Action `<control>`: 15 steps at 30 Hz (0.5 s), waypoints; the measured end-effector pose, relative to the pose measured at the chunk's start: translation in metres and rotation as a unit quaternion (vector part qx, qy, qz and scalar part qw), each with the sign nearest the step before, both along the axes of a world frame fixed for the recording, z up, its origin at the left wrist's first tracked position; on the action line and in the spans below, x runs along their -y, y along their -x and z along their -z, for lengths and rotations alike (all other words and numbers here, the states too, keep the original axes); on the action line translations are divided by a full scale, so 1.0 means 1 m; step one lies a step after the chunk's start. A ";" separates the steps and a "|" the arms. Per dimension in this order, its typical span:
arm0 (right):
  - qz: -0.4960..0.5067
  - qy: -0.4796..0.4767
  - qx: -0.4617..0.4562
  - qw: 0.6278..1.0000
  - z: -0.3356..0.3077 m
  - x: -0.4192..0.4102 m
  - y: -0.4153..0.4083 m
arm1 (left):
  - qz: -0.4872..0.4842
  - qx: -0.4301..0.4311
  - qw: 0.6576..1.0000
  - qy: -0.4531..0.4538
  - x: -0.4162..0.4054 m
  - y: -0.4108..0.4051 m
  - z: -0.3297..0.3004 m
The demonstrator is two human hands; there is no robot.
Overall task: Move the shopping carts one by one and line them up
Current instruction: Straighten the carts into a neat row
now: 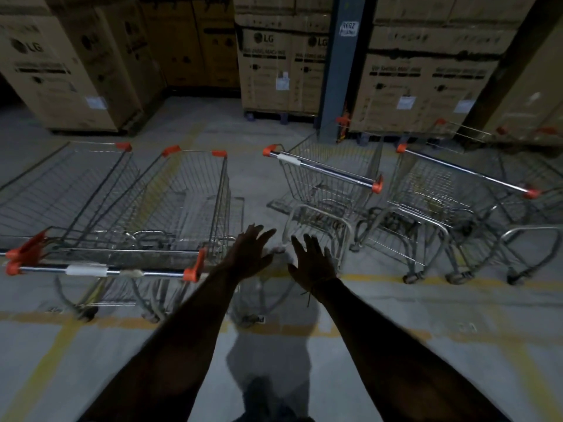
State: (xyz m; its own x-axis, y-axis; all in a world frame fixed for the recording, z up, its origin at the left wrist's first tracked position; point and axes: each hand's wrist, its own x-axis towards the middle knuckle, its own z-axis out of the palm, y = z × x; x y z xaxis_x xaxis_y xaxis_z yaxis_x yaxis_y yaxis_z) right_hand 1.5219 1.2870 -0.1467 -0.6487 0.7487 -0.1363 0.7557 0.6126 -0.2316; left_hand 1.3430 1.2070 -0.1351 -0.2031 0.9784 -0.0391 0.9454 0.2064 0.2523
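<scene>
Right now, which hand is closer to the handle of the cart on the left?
Left. The left hand hovers open just right of that handle; the right hand is farther right.

- "LG" logo on cardboard box (45,65) at 10 o'clock
- "LG" on stacked boxes (274,71) at 12 o'clock; line below blurred
- pillar sticker (348,28) at 1 o'clock, unreadable

You face stacked cardboard boxes (268,71) marked LG along the far edge of the concrete floor (396,345). A grey steel column (341,71) stands between two stacks. Worn yellow lines (380,280) cross the floor.
</scene>
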 end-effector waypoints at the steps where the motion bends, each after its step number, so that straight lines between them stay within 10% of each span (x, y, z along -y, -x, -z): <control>1: 0.003 -0.001 0.002 1.000 0.001 -0.008 -0.002 | 0.009 -0.001 1.000 -0.003 -0.010 -0.002 -0.001; 15: 0.121 -0.021 0.044 0.991 -0.003 -0.186 0.005 | 0.059 -0.005 0.998 -0.024 -0.223 0.023 0.007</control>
State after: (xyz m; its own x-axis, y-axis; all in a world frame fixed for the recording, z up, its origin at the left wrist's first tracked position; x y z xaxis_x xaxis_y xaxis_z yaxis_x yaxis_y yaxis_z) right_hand 1.5164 1.4733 -0.1433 -0.4362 0.8872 -0.1501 0.8979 0.4183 -0.1370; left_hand 1.3197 1.4299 -0.1421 -0.0857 0.9963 0.0108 0.9652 0.0803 0.2488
